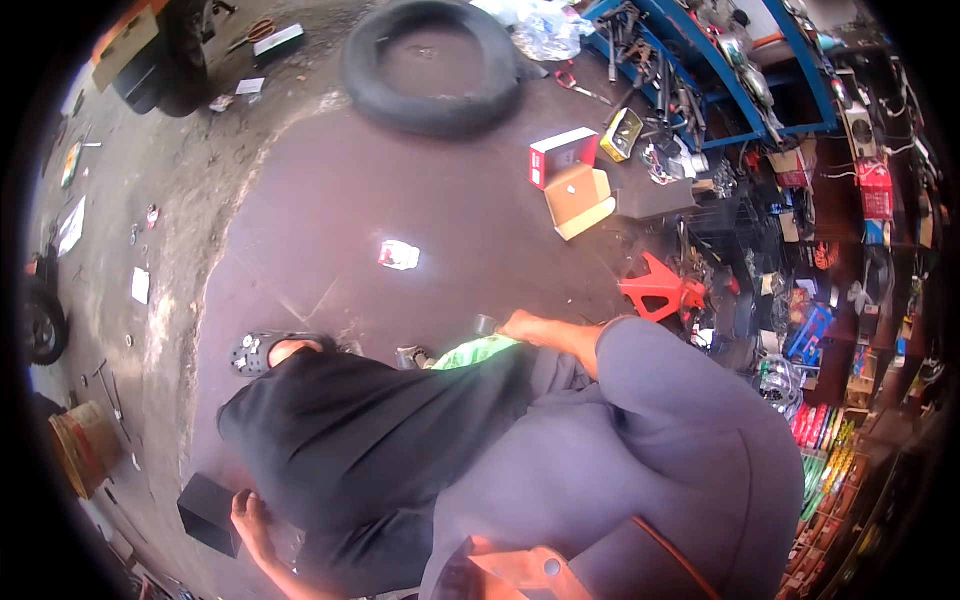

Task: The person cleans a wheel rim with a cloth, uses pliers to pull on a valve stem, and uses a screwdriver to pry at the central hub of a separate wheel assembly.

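My right hand (522, 327) reaches past my knee, low over the dark floor. Its fingers are closed at a small grey round metal part (487, 325). Just below it lies a bright green plastic bag or cloth (474, 352), partly hidden by my dark trousers. Another small metal cylinder (408, 357) sits to the left of the green material. At the lower left, my left hand (250, 512) is beside a black box (208, 513), its fingers curled together. Whether it touches the box or holds something small cannot be made out.
An inner tube (432, 122) lies at the far side. An opened cardboard box (577, 200) and a red stand (655, 287) are on the right, near cluttered shelves. A small white-and-red packet (399, 255) lies mid-floor. My foot wears a dark clog (250, 355).
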The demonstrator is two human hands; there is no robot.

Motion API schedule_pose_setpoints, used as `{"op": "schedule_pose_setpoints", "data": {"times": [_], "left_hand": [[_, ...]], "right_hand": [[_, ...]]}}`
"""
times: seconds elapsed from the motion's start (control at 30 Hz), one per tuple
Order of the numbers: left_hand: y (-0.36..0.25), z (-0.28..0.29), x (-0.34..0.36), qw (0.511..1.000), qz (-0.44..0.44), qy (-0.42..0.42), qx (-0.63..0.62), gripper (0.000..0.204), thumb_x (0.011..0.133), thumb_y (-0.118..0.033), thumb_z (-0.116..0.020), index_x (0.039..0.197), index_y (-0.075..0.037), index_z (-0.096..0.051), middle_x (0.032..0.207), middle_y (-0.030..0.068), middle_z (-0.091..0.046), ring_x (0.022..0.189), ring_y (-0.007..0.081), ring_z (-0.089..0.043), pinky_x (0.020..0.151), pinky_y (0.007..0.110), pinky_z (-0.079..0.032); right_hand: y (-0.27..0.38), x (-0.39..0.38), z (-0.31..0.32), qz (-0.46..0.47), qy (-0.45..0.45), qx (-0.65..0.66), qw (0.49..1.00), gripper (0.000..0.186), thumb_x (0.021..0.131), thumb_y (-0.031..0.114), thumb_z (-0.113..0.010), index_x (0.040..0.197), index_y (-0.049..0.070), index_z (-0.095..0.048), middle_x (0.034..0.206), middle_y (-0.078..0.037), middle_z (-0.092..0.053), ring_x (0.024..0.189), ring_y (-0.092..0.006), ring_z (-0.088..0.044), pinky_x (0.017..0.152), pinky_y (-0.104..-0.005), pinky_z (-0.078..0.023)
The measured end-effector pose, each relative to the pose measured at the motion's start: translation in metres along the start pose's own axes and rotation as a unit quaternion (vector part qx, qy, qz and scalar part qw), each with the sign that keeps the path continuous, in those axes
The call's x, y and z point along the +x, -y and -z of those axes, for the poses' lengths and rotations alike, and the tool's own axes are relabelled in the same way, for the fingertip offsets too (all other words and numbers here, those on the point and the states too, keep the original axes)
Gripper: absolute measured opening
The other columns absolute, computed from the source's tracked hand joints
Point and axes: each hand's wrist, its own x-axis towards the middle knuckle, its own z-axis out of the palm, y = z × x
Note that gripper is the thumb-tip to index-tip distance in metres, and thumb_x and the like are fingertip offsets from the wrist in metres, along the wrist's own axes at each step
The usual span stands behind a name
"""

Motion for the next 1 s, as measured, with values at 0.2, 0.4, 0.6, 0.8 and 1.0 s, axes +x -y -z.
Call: {"op": "schedule_pose_setpoints", "data": {"times": [0.2, 0.4, 0.6, 0.8, 1.0], "left_hand": [[-0.01, -0.01, -0.01, 0.999, -0.009, -0.033, 0.013, 0.027, 0.089, -0.014, -0.053, 0.108, 0.005, -0.059, 0.063, 0.0031, -0.053, 0.052, 0.0105, -0.048, 0.047, 0.026, -0.039], [0.022, 0.005, -0.073, 0.994, 0.031, -0.09, 0.061, 0.026, 0.084, -0.016, -0.056, 0.101, 0.003, -0.061, 0.067, 0.0062, -0.057, 0.051, 0.0119, -0.052, 0.045, 0.027, -0.042], [0.031, 0.0, -0.091, 0.987, 0.013, -0.13, 0.096, 0.031, 0.081, -0.014, -0.059, 0.102, 0.008, -0.062, 0.078, 0.011, -0.065, 0.064, 0.0152, -0.059, 0.058, 0.029, -0.048], [0.031, -0.003, -0.156, 0.983, 0.033, -0.179, 0.02, 0.031, 0.082, -0.014, -0.062, 0.105, 0.008, -0.061, 0.077, 0.0086, -0.064, 0.063, 0.0142, -0.057, 0.057, 0.028, -0.047], [0.072, -0.007, -0.165, 0.971, 0.051, -0.229, 0.035, 0.035, 0.079, -0.019, -0.063, 0.104, 0.006, -0.064, 0.073, 0.0114, -0.065, 0.062, 0.0169, -0.061, 0.058, 0.031, -0.05]], "right_hand": [[-0.001, 0.0, 0.012, 0.022, 0.015, -0.055, 0.998, 0.055, 0.077, 0.035, -0.07, 0.111, -0.008, -0.063, 0.102, -0.023, -0.068, 0.097, -0.0338, -0.065, 0.082, -0.0419, -0.05], [0.024, -0.013, 0.014, 0.292, -0.094, -0.175, 0.936, 0.048, 0.08, 0.033, -0.068, 0.118, 0.004, -0.061, 0.1, -0.02, -0.068, 0.1, -0.0352, -0.064, 0.085, -0.0434, -0.05], [0.033, 0.018, 0.005, 0.243, -0.013, -0.044, 0.969, 0.059, 0.079, 0.04, -0.069, 0.123, 0.002, -0.057, 0.118, -0.017, -0.063, 0.111, -0.0303, -0.059, 0.093, -0.0403, -0.047], [0.025, 0.046, -0.013, 0.266, -0.008, -0.149, 0.952, 0.05, 0.08, 0.042, -0.068, 0.112, 0.003, -0.065, 0.109, -0.017, -0.067, 0.107, -0.0301, -0.062, 0.092, -0.0405, -0.047], [0.011, 0.106, 0.004, 0.289, 0.001, -0.175, 0.941, 0.054, 0.078, 0.044, -0.071, 0.113, 0.004, -0.066, 0.11, -0.016, -0.068, 0.105, -0.0279, -0.064, 0.091, -0.0388, -0.049]]}}
